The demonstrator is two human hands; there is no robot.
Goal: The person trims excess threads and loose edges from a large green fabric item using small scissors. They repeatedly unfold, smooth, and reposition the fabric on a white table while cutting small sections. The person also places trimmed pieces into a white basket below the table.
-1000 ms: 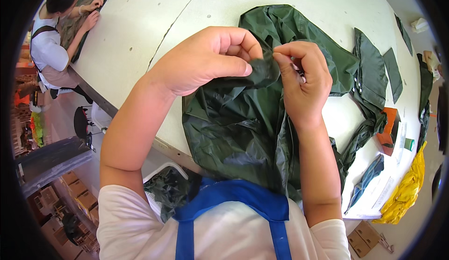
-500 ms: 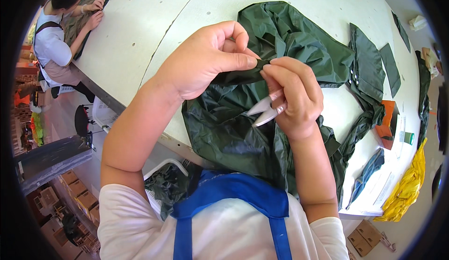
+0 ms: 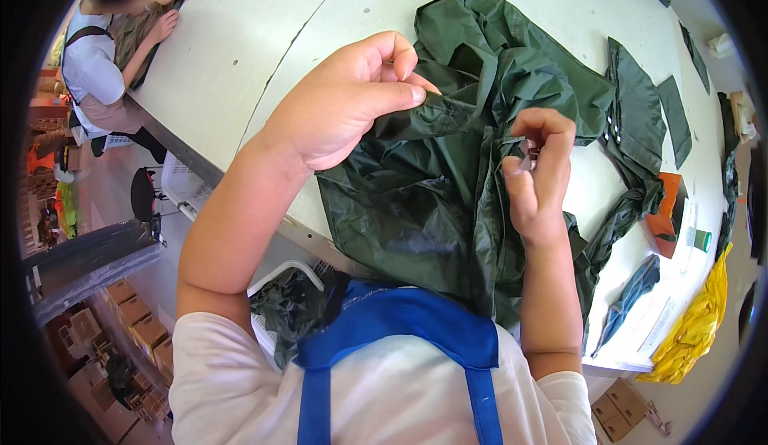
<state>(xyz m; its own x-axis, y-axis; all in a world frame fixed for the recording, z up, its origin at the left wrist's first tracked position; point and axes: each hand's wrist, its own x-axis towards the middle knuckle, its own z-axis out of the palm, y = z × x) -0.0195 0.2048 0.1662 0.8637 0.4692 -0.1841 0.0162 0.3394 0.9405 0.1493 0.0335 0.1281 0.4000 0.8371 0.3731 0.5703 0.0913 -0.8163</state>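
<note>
A crumpled dark green garment [image 3: 400,213] of shiny, thin fabric lies over the table edge in front of me. My left hand [image 3: 360,97] pinches its raised edge between thumb and fingers. To the right, my right hand [image 3: 544,174] is curled beside a folded strip of the same garment, fingertips close to the fabric. A small glint of the silver thread snips [image 3: 528,154] shows between its thumb and fingers; the blades are mostly hidden. Whether the right fingers also grip cloth, I cannot tell.
Flat green pieces [image 3: 636,113] lie on the white table [image 3: 224,69] at right, near an orange box [image 3: 664,217] and a blue cloth [image 3: 628,305]. Yellow fabric [image 3: 696,317] hangs off the right edge. A co-worker [image 3: 100,53] handles dark fabric at far left. A basket [image 3: 288,273] stands below.
My right hand has moved right and slightly down, away from my left hand, and has turned so the snips' blades no longer show plainly. The left hand still pinches the garment.
</note>
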